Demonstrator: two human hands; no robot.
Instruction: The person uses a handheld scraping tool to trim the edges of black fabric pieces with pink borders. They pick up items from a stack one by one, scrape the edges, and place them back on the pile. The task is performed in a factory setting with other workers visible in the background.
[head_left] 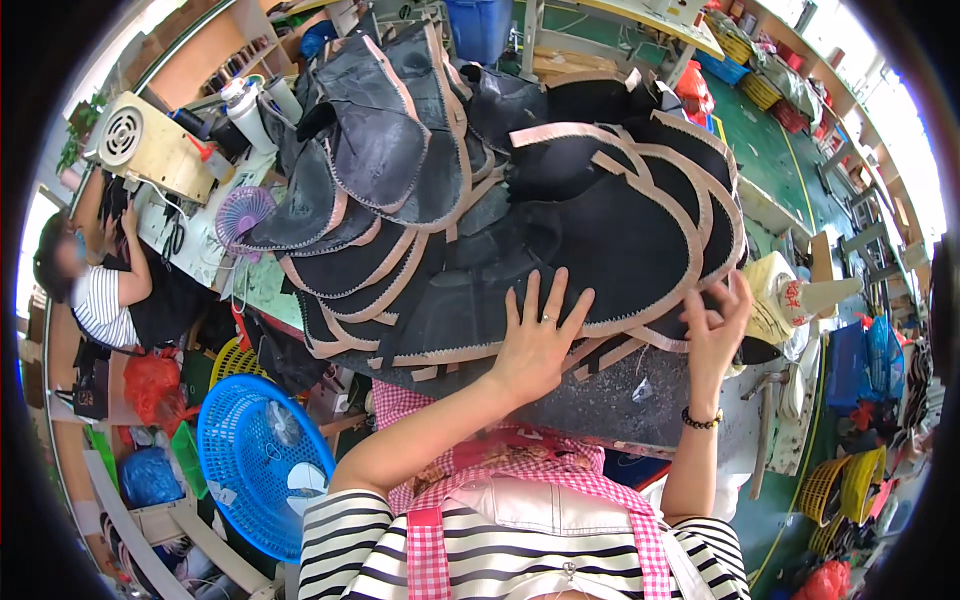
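A heap of soft black sheet panels, edged with pinkish-beige zigzag-stitched strips, covers the worktable [600, 408]. On the near side of the heap lies a broad black panel [610, 240] with a rounded right end. My left hand [540, 340] rests on its near edge, fingers spread and a ring on one of them. At the right end my right hand [715, 325] has its fingers curled at the trimmed edge, seemingly gripping it; the thumb side is partly hidden. A dark beaded bracelet circles that wrist. More greyish-black panels [380, 150] are stacked at the far left.
Beside the right hand stands a cream machine part [770, 300] with a pale cone. A blue plastic basket [262, 460] stands on the lower left. A purple fan [245, 215] and a cream machine [150, 150] are on the left bench, where another person [105, 290] sits working.
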